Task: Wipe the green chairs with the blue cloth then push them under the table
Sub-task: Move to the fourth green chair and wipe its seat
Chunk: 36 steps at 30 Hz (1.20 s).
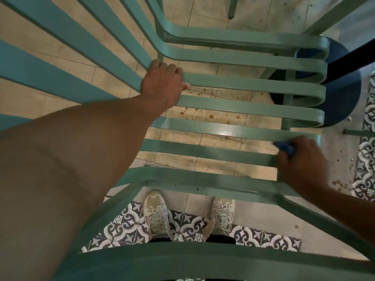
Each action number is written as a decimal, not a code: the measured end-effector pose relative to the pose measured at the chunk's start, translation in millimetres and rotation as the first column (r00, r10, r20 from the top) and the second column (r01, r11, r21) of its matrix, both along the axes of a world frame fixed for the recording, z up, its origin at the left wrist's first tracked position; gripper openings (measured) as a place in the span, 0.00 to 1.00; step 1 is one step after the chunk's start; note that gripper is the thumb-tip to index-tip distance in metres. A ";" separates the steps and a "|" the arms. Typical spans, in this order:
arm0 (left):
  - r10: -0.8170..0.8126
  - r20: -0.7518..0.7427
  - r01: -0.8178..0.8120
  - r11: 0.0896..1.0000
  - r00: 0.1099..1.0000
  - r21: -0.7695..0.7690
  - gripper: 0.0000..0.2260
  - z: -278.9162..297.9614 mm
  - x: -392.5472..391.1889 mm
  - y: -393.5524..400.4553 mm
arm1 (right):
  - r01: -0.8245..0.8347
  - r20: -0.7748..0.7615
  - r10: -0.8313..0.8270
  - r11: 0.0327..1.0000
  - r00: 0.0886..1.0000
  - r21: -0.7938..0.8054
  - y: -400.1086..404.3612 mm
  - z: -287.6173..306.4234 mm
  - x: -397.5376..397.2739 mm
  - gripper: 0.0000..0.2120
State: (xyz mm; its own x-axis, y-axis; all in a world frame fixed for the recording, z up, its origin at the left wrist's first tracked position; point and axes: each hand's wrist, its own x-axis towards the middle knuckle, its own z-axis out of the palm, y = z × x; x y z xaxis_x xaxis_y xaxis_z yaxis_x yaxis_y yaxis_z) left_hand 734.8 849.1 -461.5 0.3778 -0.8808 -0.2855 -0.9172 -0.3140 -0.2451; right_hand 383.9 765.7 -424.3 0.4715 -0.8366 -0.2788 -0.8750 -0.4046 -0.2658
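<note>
No container shows here; the green chair (233, 110) fills the view, its slatted seat seen from straight above with the floor visible between the slats.

The left hand (162, 82) reaches forward on a long straight arm and grips a slat where the seat bends up into the back, fingers curled over the top edge and thumb out to the side. The right hand (300, 157) sits at the near right corner of the seat, its fingers closed around the bunched blue cloth (285, 148), which is pressed onto a slat near the curved front ends. Only a small fold of cloth shows past the knuckles.

Between the two hands, under the slats, the pale tiled floor (203, 114) carries scattered brown crumbs. Below the hands, two white sneakers (155, 216) stand on patterned tiles behind the chair frame. Beyond the right hand, a dark round table base (343, 94) sits against the slat ends.
</note>
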 end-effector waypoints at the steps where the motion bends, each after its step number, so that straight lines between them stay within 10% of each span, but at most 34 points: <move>1: -0.003 0.001 0.003 1.000 1.000 -0.010 0.24 0.0 -0.3 -0.7 | -0.054 0.075 0.053 0.999 0.996 -0.002 18.2 -7.6 25.9 0.04; 7: -0.023 0.010 0.023 0.999 1.000 -0.039 0.24 0.1 0.0 -0.2 | -0.575 0.284 0.530 0.812 0.799 0.102 158.0 -26.1 207.6 0.14; 11: -0.026 0.021 0.027 0.999 0.999 -0.030 0.24 -0.4 0.2 1.0 | -0.797 0.158 0.784 0.604 0.600 0.026 91.5 -17.8 128.9 0.17; 18: 0.006 -0.004 -0.006 1.000 1.000 -0.007 0.24 -1.1 0.1 0.4 | -0.474 -0.074 0.482 0.874 0.873 0.108 -6.9 16.0 -46.2 0.12; 23: 0.015 -0.001 -0.015 1.000 1.000 0.002 0.24 0.5 -0.9 -0.7 | -0.869 0.327 0.818 0.495 0.473 0.020 107.6 -31.7 86.4 0.16; 26: 0.007 -0.008 -0.007 1.000 1.000 -0.013 0.25 -0.2 -1.3 -0.2 | -0.908 0.390 0.830 0.417 0.398 0.040 155.0 -37.6 174.4 0.16; 31: 0.023 -0.028 -0.023 1.000 0.999 0.004 0.24 1.7 -2.6 1.1 | -0.984 0.250 0.953 0.178 0.170 -0.009 79.8 -19.2 77.9 0.16; 36: 0.021 -0.037 -0.020 0.999 0.999 0.027 0.25 5.5 -3.6 0.6 | -0.970 -0.125 0.979 0.182 0.163 0.161 -38.5 21.4 -63.2 0.26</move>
